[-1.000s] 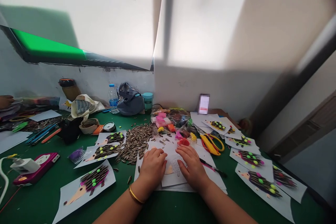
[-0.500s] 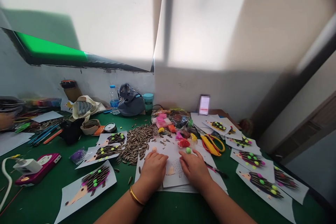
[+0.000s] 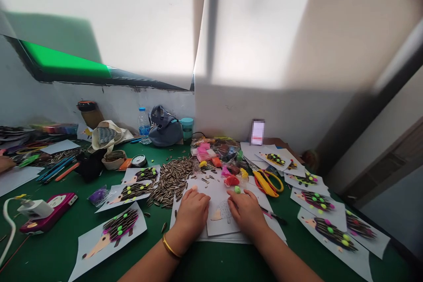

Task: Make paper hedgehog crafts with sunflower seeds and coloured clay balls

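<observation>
My left hand [image 3: 192, 210] lies flat, palm down, on the left side of a small stack of white paper [image 3: 223, 238]. Resting on its right side is my right hand [image 3: 245, 211], fingers loosely spread. Between them shows a hedgehog drawing [image 3: 222, 212] with a peach patch on its face. A green clay ball [image 3: 237, 189] sits just beyond my right fingertips, and a peach clay lump [image 3: 194, 188] by my left fingertips. A pile of sunflower seeds [image 3: 172, 178] borders the paper on the left. Red clay [image 3: 231, 180] lies farther back.
Yellow scissors [image 3: 266, 183] lie at the right, beside several seed-covered hedgehog pictures [image 3: 330, 231]. More such pictures [image 3: 112, 238] are on the left, near a pink power bank [image 3: 49, 213]. Bagged clay [image 3: 211, 150] and a phone [image 3: 257, 132] stand behind. Another person's hand [image 3: 5, 164] is at far left.
The hedgehog sheet has shifted very slightly to the right, and my left fingers a touch to the left. The other person's hand at far left has moved lower.
</observation>
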`<state>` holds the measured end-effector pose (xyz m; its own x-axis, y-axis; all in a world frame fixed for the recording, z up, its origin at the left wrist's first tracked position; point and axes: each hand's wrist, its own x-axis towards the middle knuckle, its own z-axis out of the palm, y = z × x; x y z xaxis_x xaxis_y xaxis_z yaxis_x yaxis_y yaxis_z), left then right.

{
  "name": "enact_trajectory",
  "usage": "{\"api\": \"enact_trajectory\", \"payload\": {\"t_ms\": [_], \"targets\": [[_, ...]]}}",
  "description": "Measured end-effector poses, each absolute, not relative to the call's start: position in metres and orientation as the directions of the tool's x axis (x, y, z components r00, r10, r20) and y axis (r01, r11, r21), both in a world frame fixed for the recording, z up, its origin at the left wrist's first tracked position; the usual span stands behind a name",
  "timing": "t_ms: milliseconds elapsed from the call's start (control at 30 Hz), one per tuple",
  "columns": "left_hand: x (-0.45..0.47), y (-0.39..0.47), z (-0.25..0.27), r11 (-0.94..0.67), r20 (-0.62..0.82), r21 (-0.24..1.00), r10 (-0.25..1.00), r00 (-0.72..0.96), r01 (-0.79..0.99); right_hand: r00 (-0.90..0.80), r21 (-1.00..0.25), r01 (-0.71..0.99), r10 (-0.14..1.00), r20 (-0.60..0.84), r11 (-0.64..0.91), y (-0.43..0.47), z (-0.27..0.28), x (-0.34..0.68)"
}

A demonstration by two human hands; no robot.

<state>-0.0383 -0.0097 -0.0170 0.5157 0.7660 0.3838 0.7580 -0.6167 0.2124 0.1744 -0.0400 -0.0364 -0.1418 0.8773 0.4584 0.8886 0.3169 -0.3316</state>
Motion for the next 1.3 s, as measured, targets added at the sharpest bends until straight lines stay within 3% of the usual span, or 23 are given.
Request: {"api": "enact_trajectory", "payload": {"t_ms": [800,1000,1133,1267,1300], "targets": [[-0.039,-0.009,-0.019,-0.629,0.386,0.228,0.759,0.524,0.743,-0.112,-0.337,0.894,0.878,0.466,0.294,-0.042,-0.030,0.174],[-0.040,-0.009,-0.016,-0.622,0.418,0.215,0.755,0.505,0.753,-0.095,-0.268,0.917,0.811,0.577,0.297,-0.035,-0.020,0.189],[-0.038,-0.007,-0.018,-0.625,0.455,0.175,0.737,0.501,0.761,0.003,-0.235,0.961,0.849,0.528,0.143,-0.001,-0.004,0.220],[-0.036,-0.008,-0.020,-0.643,0.503,0.183,0.711,0.491,0.744,0.223,-0.184,0.966,0.941,0.254,-0.179,0.048,0.011,0.250],[-0.036,-0.008,-0.020,-0.644,0.507,0.185,0.709,0.489,0.742,0.239,-0.177,0.963,0.944,0.228,-0.201,0.059,0.012,0.255]]}}
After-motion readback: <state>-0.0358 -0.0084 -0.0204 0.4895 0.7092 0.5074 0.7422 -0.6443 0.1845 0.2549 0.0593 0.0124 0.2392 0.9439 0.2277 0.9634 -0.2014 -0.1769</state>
